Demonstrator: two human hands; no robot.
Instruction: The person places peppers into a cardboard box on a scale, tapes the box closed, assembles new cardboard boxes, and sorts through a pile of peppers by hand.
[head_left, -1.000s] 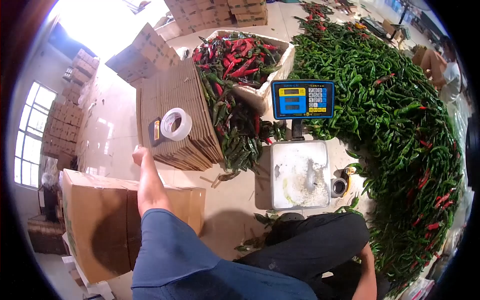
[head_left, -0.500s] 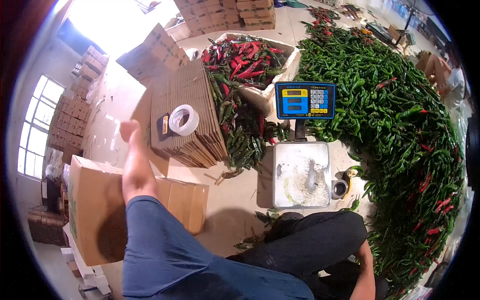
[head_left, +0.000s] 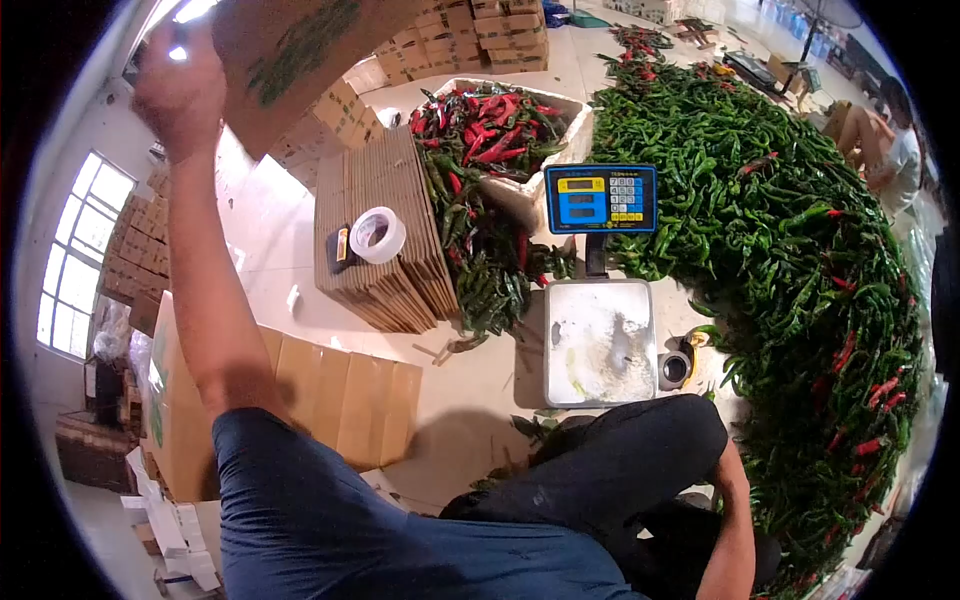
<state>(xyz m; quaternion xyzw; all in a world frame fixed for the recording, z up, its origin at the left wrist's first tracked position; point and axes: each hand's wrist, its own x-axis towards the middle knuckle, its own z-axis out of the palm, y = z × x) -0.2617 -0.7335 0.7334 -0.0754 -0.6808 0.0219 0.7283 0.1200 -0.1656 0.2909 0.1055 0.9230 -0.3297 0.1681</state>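
Note:
At the upper left, my left hand (head_left: 185, 90) is raised with its fingers closed at the edge of a flattened cardboard carton (head_left: 300, 55), which has green print on it. Below stands a stack of flattened cartons (head_left: 365, 230), with a roll of clear tape (head_left: 360, 236) and a small dark item with an orange label (head_left: 342, 246) on top. My right forearm (head_left: 732, 510) comes down beside my bent knee; the fingers of that hand are hidden behind the leg. In front of me is a digital scale (head_left: 600, 342) with its blue display (head_left: 601, 198).
A brown carton (head_left: 345, 395) lies under my left arm. A white foam box (head_left: 572, 135) holds red and dark peppers. Green peppers (head_left: 740, 190) form a big heap on the right. A dark tape roll (head_left: 674, 370) is beside the scale. Another person (head_left: 895, 160) sits at far right.
My left hand has risen up and to the left, and the flattened carton has come up with it, away from beside the stack. My right arm stays nearly the same.

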